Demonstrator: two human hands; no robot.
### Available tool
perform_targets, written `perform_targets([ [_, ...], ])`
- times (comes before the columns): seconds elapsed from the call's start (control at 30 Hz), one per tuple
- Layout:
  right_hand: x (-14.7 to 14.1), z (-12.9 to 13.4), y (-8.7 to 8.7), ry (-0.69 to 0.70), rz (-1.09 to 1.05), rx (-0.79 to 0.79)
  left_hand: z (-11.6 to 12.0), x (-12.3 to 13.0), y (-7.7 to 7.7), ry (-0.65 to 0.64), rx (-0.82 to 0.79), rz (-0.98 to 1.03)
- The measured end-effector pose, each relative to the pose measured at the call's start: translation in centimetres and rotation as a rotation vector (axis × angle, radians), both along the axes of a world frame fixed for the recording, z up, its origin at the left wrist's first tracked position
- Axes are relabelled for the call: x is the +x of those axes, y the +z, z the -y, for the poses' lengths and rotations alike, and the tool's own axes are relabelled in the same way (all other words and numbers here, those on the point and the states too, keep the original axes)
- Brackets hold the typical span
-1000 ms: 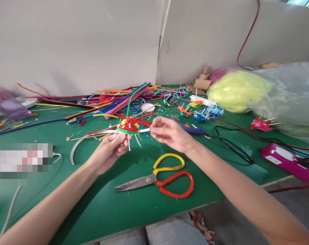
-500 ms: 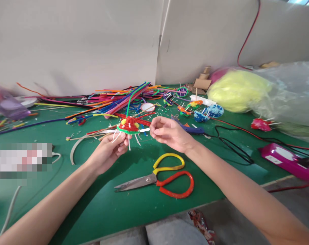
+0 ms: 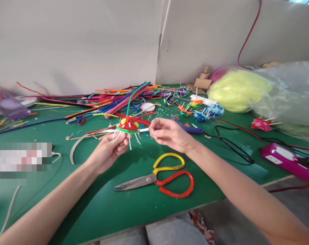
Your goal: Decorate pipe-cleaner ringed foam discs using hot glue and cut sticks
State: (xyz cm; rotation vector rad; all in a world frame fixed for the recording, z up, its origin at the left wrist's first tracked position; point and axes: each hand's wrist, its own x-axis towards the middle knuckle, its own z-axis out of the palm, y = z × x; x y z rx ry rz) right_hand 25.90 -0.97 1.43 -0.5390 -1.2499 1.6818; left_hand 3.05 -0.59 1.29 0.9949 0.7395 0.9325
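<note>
My left hand (image 3: 113,149) is closed around the underside of a small red pipe-cleaner cap (image 3: 130,124) with a green rim, a yellow patch and white dots. A green pipe cleaner (image 3: 129,103) shows just above it. Several thin white strips stick out below the rim. My right hand (image 3: 167,134) is closed in a pinch to the right of the cap. One white strip (image 3: 144,129) reaches from beside the cap to its fingertips; the fingers hide the strip's end. Below both hands, scissors (image 3: 151,178) with one yellow and one red handle lie on the green table.
Behind the hands lies a heap of coloured pipe cleaners (image 3: 123,100). A blue-handled tool (image 3: 193,130) with a black cord is to the right, near small finished-looking pieces (image 3: 201,115). Plastic bags (image 3: 241,90) and a magenta power strip (image 3: 284,158) stand farther right.
My right hand has shifted very slightly left and down. My left hand keeps its hold on the red cap, whose white strips have moved a little.
</note>
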Motion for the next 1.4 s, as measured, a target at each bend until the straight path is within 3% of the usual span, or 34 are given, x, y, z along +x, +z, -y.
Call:
perform_targets([
  [0.57, -0.1, 0.1, 0.4, -0.028, 0.012, -0.028, -0.3, 0.0, 0.0, 0.023, 0.012, 0.051],
  [0.7, 0.2, 0.0, 0.5, -0.179, 0.054, -0.012, -0.5, -0.2, -0.1, 0.033, 0.004, 0.108],
  [0.87, 0.4, 0.0, 0.6, -0.416, 0.297, 0.284, -0.7, -0.4, -0.1, 0.078, -0.028, 0.200],
  [1.0, 0.5, 0.1, 0.0, -0.525, 0.789, 0.630, -0.9, -0.4, -0.1, 0.104, -0.047, 0.214],
  [1.13, 0.2, -0.2, -1.6, -0.354, 1.244, 1.018, -1.0, -0.4, -0.3, 0.124, -0.034, 0.183],
  [1.23, -0.4, -0.4, -2.1, -0.275, 1.414, 1.085, -0.9, -0.3, -0.5, 0.130, 0.004, 0.116],
  [1.4, -1.3, -0.4, -1.6, -0.286, 1.557, 1.147, -0.8, -0.1, -0.4, 0.162, 0.074, -0.005],
])
